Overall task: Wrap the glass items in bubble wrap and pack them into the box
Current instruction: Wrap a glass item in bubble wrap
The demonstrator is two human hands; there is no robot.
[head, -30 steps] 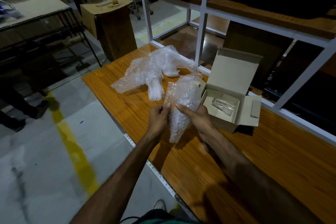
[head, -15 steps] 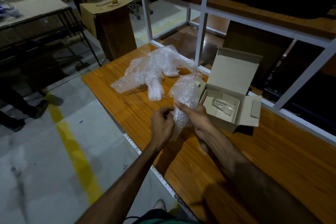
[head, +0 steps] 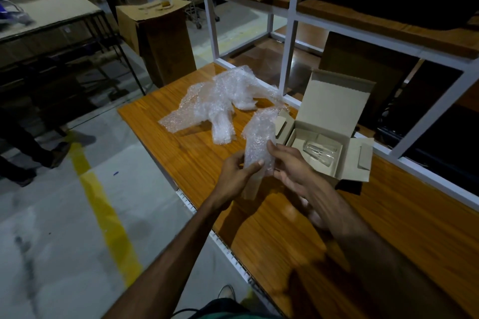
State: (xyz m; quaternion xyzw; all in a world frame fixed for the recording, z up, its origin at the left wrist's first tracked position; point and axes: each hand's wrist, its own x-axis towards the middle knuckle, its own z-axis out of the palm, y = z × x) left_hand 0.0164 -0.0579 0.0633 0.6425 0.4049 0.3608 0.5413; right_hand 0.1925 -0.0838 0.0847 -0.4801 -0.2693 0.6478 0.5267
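Note:
Over the wooden table [head: 388,228] I hold an upright bundle of bubble wrap [head: 259,137]; what is inside it is hidden. My left hand [head: 237,173] grips its lower part, thumb across the front. My right hand [head: 290,166] presses against its right side with the thumb on the wrap and the fingers spread and blurred. Just to the right stands a small open cardboard box [head: 334,122] with a clear glass [head: 320,151] lying inside.
More loose bubble wrap [head: 220,103] lies on the table behind the bundle. A white shelf frame [head: 287,33] rises behind the box. A tall cardboard box [head: 158,39] stands on the floor at the back. A person's legs [head: 23,147] show at the left.
The wrap has been rolled tighter and shorter around its content. My left hand slid under and around the lower part, and my right hand's fingers have loosened from the wrap.

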